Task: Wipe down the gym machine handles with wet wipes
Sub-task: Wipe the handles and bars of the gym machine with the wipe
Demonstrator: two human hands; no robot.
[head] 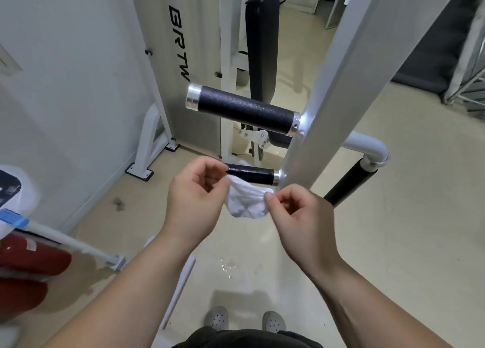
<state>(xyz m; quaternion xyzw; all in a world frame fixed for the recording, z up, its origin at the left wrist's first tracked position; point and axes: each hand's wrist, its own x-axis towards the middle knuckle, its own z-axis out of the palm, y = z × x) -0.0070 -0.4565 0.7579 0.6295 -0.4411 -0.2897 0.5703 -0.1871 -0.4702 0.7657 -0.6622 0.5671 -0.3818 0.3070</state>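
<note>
Wipe (pixel 244 200) pinched between left hand (pixel 195 198), right hand (pixel 298 216); lower handle (pixel 250 173) behind, upper handle (pixel 244 111) above.

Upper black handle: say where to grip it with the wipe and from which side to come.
Wrap the wet wipe round the textured middle of the upper black handle. It sticks out sideways from the white post, its silver-capped end free on the left, so come from the front, likely curling the fingers over the top.
</note>
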